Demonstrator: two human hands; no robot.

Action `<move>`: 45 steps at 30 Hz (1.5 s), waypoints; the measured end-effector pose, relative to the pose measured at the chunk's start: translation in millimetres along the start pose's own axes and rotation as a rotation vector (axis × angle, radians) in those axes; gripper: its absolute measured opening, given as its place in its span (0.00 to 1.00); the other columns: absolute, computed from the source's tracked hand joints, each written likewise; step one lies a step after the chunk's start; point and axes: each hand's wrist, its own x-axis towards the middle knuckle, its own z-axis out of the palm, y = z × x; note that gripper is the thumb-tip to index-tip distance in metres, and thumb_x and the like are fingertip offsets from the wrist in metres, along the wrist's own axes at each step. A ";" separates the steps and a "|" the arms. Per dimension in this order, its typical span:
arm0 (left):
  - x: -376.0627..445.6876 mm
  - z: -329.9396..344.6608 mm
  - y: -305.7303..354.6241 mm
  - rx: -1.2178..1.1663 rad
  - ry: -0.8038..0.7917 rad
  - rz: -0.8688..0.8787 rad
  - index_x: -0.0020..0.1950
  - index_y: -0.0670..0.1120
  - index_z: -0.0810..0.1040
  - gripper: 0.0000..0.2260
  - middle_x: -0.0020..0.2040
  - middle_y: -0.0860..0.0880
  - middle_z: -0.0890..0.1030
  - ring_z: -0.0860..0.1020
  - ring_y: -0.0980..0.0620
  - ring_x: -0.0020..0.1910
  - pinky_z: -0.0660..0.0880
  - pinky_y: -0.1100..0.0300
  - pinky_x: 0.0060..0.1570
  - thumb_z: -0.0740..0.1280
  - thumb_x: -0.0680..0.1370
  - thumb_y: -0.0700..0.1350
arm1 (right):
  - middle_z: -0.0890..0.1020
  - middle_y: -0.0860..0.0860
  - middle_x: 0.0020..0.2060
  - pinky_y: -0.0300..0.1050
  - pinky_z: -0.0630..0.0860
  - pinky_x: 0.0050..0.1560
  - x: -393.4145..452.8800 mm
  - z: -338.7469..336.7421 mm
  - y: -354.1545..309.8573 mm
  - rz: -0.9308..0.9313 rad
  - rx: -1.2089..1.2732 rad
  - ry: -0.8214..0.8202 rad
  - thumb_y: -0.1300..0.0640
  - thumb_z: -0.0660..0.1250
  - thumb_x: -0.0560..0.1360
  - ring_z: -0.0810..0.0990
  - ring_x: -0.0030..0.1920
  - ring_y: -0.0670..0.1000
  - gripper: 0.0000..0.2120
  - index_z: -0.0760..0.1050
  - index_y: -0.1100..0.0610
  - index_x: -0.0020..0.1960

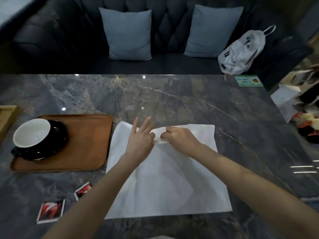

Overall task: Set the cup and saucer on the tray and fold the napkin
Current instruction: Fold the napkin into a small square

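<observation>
One napkin (169, 178) flat at centre, near-square, edges slightly skewed clockwise; one cup (32, 132) on one saucer (57, 135) on tray (82, 144) at nine o'clock, handle toward seven. Left hand (140, 140) and right hand (179, 137) pinching napkin's far fold, left fingers spread.

Both bare forearms are stretched forward; the left hand (140, 138) is pinched with three fingers splayed, the right hand (179, 137) curled shut, the two nearly touching

On the marble desk (172, 100), both hands pinch the white napkin (172, 178) at its middle: left hand (139, 142), right hand (179, 138). The cup (32, 132) sits on its saucer (57, 133) on the wooden tray (82, 145).
</observation>
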 end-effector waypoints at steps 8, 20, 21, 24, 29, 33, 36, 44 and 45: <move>-41.9 -20.1 -6.0 -0.126 0.029 0.231 0.31 0.44 0.76 0.04 0.32 0.47 0.81 0.81 0.46 0.37 0.71 0.53 0.52 0.69 0.62 0.37 | 0.80 0.57 0.32 0.41 0.71 0.25 -52.9 18.9 10.4 0.215 0.012 0.136 0.66 0.58 0.60 0.78 0.31 0.58 0.13 0.79 0.61 0.38; -86.5 -25.4 -6.9 0.042 -0.328 0.316 0.33 0.47 0.76 0.13 0.24 0.51 0.77 0.75 0.50 0.28 0.72 0.61 0.35 0.77 0.55 0.41 | 0.82 0.51 0.28 0.43 0.71 0.30 -121.2 11.5 25.8 0.400 -0.033 0.243 0.67 0.64 0.60 0.79 0.30 0.55 0.09 0.80 0.56 0.30; -89.0 -26.6 -6.7 0.053 -0.340 0.283 0.36 0.46 0.77 0.11 0.26 0.50 0.78 0.75 0.49 0.31 0.72 0.60 0.37 0.76 0.59 0.41 | 0.82 0.50 0.28 0.42 0.71 0.31 -126.1 11.1 24.7 0.399 -0.041 0.248 0.67 0.65 0.60 0.79 0.30 0.55 0.08 0.80 0.56 0.30; -100.2 -29.6 -10.0 0.079 -0.311 0.255 0.31 0.46 0.78 0.11 0.25 0.49 0.77 0.75 0.49 0.29 0.73 0.58 0.34 0.78 0.56 0.41 | 0.83 0.50 0.29 0.43 0.72 0.32 -143.8 11.6 21.0 0.383 -0.037 0.242 0.71 0.71 0.59 0.79 0.31 0.55 0.10 0.81 0.57 0.31; -127.5 -35.4 -12.7 0.038 -0.237 0.207 0.29 0.44 0.75 0.15 0.26 0.47 0.75 0.74 0.47 0.26 0.72 0.59 0.31 0.79 0.51 0.35 | 0.82 0.52 0.33 0.40 0.75 0.30 -175.6 15.8 8.8 0.289 -0.040 0.208 0.72 0.74 0.59 0.80 0.33 0.53 0.11 0.82 0.59 0.36; -151.0 -32.8 -8.2 -0.069 -0.186 0.203 0.33 0.43 0.79 0.17 0.29 0.46 0.77 0.75 0.47 0.25 0.73 0.60 0.27 0.80 0.50 0.33 | 0.80 0.55 0.33 0.41 0.75 0.27 -197.8 24.3 -2.2 0.243 -0.052 0.197 0.73 0.74 0.57 0.79 0.32 0.54 0.11 0.81 0.61 0.36; -168.7 -29.1 -3.5 -0.131 -0.163 0.202 0.37 0.44 0.82 0.19 0.32 0.45 0.78 0.75 0.48 0.30 0.72 0.62 0.27 0.80 0.50 0.33 | 0.80 0.54 0.33 0.39 0.72 0.25 -210.1 27.7 -9.6 0.254 -0.049 0.152 0.74 0.74 0.55 0.78 0.31 0.54 0.14 0.78 0.60 0.36; -206.4 -1.3 5.1 -0.127 -0.054 0.297 0.49 0.43 0.79 0.17 0.42 0.47 0.66 0.65 0.49 0.39 0.62 0.57 0.37 0.55 0.66 0.39 | 0.77 0.54 0.31 0.39 0.60 0.25 -227.4 34.7 -11.8 0.211 -0.123 0.002 0.73 0.76 0.51 0.74 0.29 0.54 0.18 0.74 0.59 0.35; -208.1 0.7 5.2 -0.105 -0.054 0.290 0.48 0.42 0.81 0.18 0.42 0.47 0.65 0.65 0.48 0.39 0.65 0.57 0.37 0.55 0.66 0.40 | 0.77 0.54 0.31 0.40 0.62 0.25 -229.2 36.9 -11.3 0.183 -0.146 -0.010 0.72 0.76 0.51 0.75 0.29 0.53 0.18 0.75 0.59 0.35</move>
